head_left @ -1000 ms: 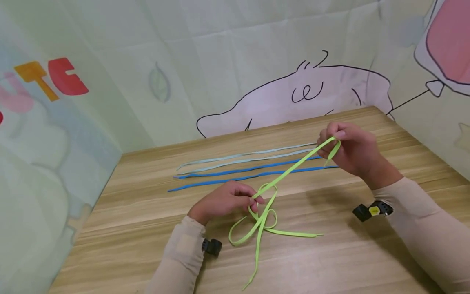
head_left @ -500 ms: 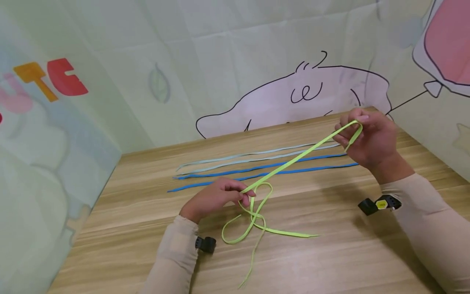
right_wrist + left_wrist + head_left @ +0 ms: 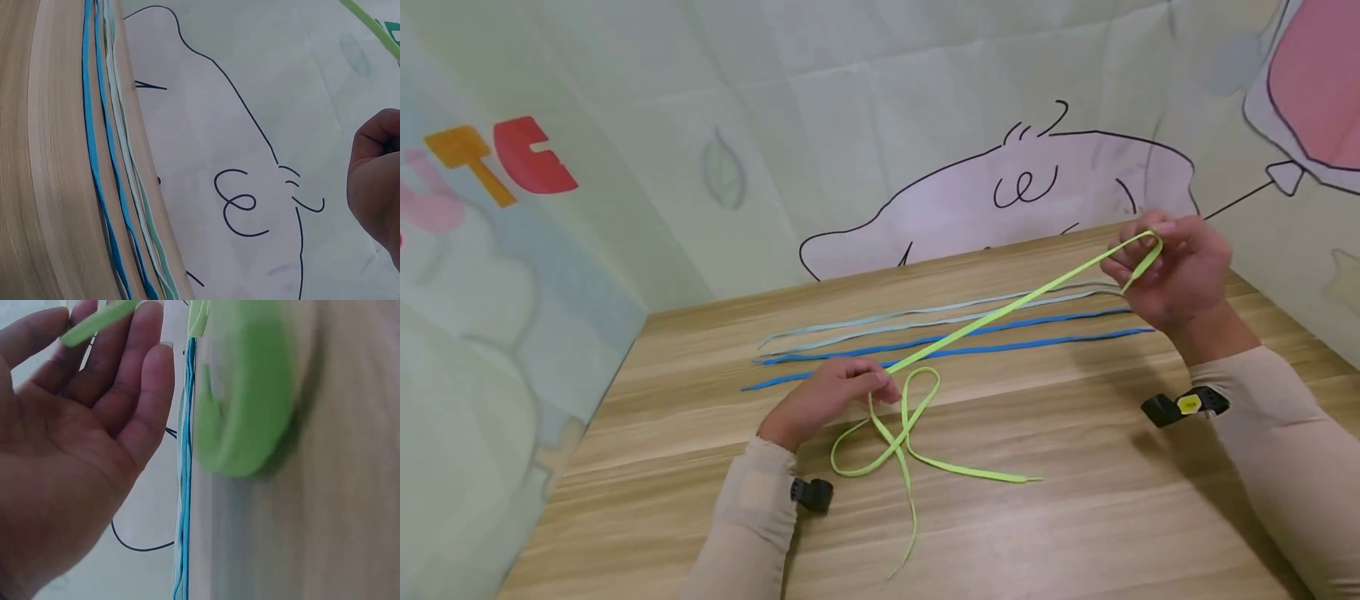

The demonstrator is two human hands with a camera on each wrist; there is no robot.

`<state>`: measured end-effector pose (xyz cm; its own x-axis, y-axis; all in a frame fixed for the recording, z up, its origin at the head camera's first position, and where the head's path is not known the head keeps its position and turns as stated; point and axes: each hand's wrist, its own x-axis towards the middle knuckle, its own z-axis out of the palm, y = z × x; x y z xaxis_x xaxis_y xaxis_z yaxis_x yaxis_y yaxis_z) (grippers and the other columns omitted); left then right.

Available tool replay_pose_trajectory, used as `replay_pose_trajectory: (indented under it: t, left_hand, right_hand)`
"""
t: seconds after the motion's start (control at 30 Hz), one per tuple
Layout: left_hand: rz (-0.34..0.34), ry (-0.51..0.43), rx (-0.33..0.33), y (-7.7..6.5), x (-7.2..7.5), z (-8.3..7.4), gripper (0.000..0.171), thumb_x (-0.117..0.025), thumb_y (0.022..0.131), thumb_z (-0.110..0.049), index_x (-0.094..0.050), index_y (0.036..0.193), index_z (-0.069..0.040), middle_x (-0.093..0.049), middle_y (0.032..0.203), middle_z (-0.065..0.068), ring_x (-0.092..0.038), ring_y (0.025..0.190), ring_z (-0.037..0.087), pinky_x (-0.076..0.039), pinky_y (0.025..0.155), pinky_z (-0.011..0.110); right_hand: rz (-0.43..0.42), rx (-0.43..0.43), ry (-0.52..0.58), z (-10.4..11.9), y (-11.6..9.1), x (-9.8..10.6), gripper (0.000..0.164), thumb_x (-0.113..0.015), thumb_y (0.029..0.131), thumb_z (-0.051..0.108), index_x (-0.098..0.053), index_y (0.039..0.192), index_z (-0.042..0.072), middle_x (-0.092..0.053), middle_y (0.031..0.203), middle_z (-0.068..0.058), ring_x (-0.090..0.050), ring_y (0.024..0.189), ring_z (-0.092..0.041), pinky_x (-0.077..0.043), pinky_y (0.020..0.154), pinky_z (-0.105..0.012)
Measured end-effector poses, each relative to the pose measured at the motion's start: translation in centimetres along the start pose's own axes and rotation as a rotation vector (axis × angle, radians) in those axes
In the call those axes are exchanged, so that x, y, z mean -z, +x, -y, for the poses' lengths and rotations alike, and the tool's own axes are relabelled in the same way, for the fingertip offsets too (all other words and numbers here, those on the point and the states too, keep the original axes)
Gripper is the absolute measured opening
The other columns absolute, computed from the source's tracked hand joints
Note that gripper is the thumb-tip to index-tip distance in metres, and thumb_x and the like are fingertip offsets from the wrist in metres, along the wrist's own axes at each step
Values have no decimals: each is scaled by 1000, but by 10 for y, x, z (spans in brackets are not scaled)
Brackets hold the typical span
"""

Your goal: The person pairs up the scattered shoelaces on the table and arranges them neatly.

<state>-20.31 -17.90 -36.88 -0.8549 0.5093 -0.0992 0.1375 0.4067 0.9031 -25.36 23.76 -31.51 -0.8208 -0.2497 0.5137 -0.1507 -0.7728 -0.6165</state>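
Observation:
A flat neon-green shoelace [image 3: 1000, 312] runs taut and slanting between the two hands. My right hand [image 3: 1180, 267], raised at the right, pinches it near one end, and a short tail with its tip hangs below the fingers. Lower down, my left hand [image 3: 831, 396] pinches the lace between thumb and fingers. From there the rest of the lace drops in crossing loops onto the table, with one loose end pointing right and another toward the front. The left wrist view shows part of the green lace [image 3: 262, 394] large and blurred beside the palm.
Two blue shoelaces [image 3: 1030, 345] and two pale mint shoelaces [image 3: 880, 318] lie side by side across the wooden table [image 3: 647, 467], behind the left hand. A printed curtain [image 3: 880, 167] hangs along the table's back and sides.
My right hand has moved right and upward, drawing the green lace out longer. My left hand has shifted a little left, and the loops below have moved left and loosened apart.

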Motion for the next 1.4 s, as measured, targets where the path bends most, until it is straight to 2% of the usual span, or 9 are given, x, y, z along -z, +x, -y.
replay_pose_trajectory:
  t: [0.23, 0.37, 0.63, 0.77, 0.93, 1.03, 1.13, 1.27, 1.4]
  left_hand:
    - [2, 34, -6, 1, 3, -2, 25, -53, 105, -23, -73, 101, -10, -73, 100, 6, -67, 100, 22, -50, 93, 41]
    - [1, -14, 1, 0, 2, -1, 24, -54, 104, -20, -70, 102, -2, -72, 109, 9, -66, 108, 20, -48, 95, 39]
    - [68, 124, 41, 2, -12, -5, 24, -61, 100, -32, -71, 96, -11, -55, 142, -9, -43, 137, 13, -39, 104, 39]
    - [86, 147, 15, 4, -20, -10, 23, -60, 100, -29, -72, 93, -11, -63, 133, -5, -51, 128, 13, -42, 99, 36]
    - [168, 28, -23, 6, -27, -13, 25, -58, 103, -21, -67, 96, 2, -71, 119, 2, -62, 116, 14, -47, 95, 32]
    - [227, -63, -47, 7, -29, -15, 27, -56, 104, -15, -61, 95, 9, -71, 120, 8, -64, 117, 18, -50, 97, 34]
    - [266, -86, -70, 6, -31, -16, 26, -55, 104, -13, -60, 94, 10, -70, 120, 13, -66, 114, 22, -52, 96, 37]
    - [297, -101, -47, 6, -33, -17, 26, -54, 105, -14, -60, 95, 10, -70, 121, 12, -67, 112, 25, -53, 95, 37]
    - [266, -118, 6, 6, -31, -17, 26, -55, 104, -18, -60, 97, 7, -71, 118, 11, -68, 109, 25, -54, 92, 38]
  right_hand:
    - [-97, -2, 192, 5, 1, 9, 38, -28, 93, 6, -37, 56, 0, -26, 55, -3, -21, 49, -15, -13, 52, -28]
    - [-206, 7, 266, 6, 1, 14, 34, -35, 89, 6, -34, 56, 1, -24, 53, -3, -20, 49, -15, -14, 53, -29]
    - [-377, -21, 233, 5, 0, 16, 37, -40, 94, 8, -38, 58, 1, -29, 54, -4, -25, 49, -17, -17, 54, -31]
    - [-398, -30, 188, 3, 0, 15, 36, -42, 95, 8, -46, 60, -1, -32, 55, -4, -27, 50, -17, -18, 55, -31]
    - [-419, -12, 139, 2, 0, 16, 36, -42, 95, 8, -48, 61, -1, -33, 54, -4, -28, 50, -17, -20, 53, -31]
    - [-451, -4, 147, 3, 1, 17, 34, -46, 93, 9, -47, 60, 0, -34, 54, -3, -29, 49, -18, -22, 52, -31]
    - [-474, -1, 170, 4, 1, 19, 32, -49, 91, 8, -47, 59, -1, -35, 53, -4, -29, 48, -18, -23, 50, -31]
    - [-500, 5, 163, 4, 0, 22, 31, -51, 89, 7, -47, 59, -1, -36, 52, -4, -29, 48, -18, -25, 49, -31]
    - [-529, 0, 159, 4, -1, 24, 29, -54, 88, 7, -46, 60, 1, -36, 52, -4, -29, 49, -18, -26, 49, -32]
